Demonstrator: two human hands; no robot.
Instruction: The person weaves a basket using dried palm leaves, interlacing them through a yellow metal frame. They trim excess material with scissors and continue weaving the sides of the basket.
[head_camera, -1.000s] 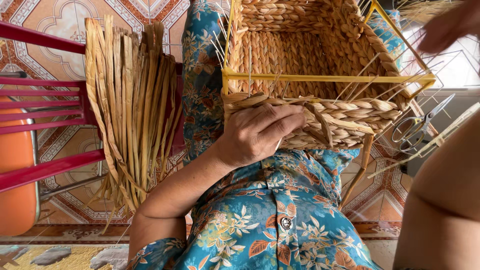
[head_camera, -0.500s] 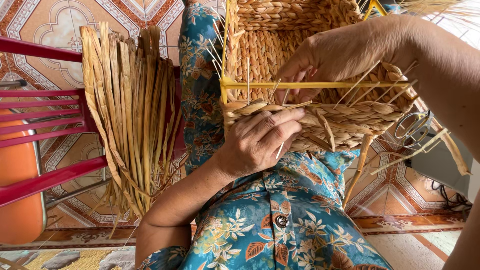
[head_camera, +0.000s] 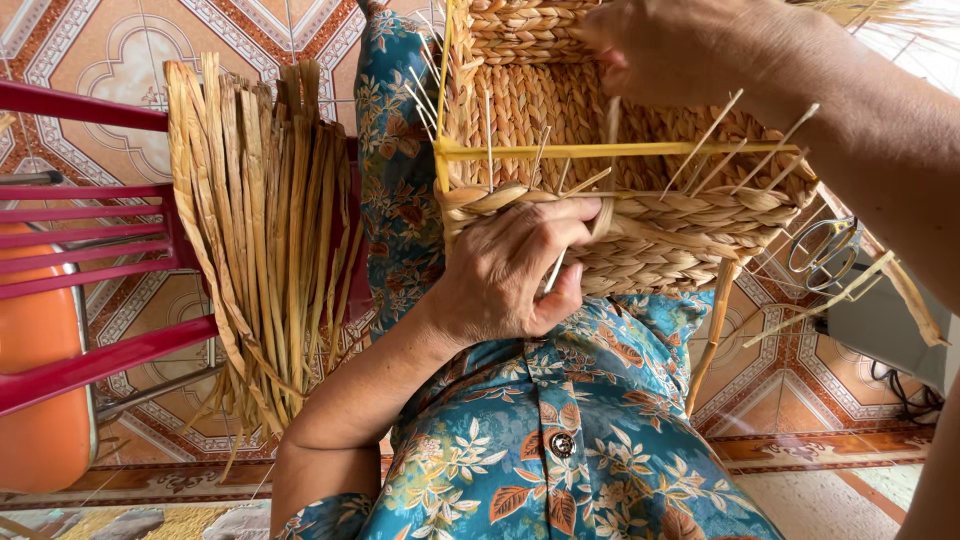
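A half-woven basket (head_camera: 640, 110) of braided straw-coloured fibre rests on my lap, built on a yellow wire frame (head_camera: 620, 150) with thin upright sticks poking out. My left hand (head_camera: 510, 270) presses against the basket's near edge, its fingers closed around the end of a flat fibre strand (head_camera: 607, 165) and one thin stick. My right hand (head_camera: 680, 50) reaches over the frame from the upper right and pinches the same strand from above, inside the basket. I wear a blue floral shirt (head_camera: 560, 440).
A bundle of dried fibre strips (head_camera: 260, 250) hangs over a red chair (head_camera: 90, 360) on the left. Scissors (head_camera: 825, 250) lie to the right of the basket, next to loose sticks. An orange object (head_camera: 40, 430) sits at lower left on the patterned tile floor.
My right hand came in from the upper right and now grips the strand over the basket. My left hand shifted a little along the near edge and closed on the strand.
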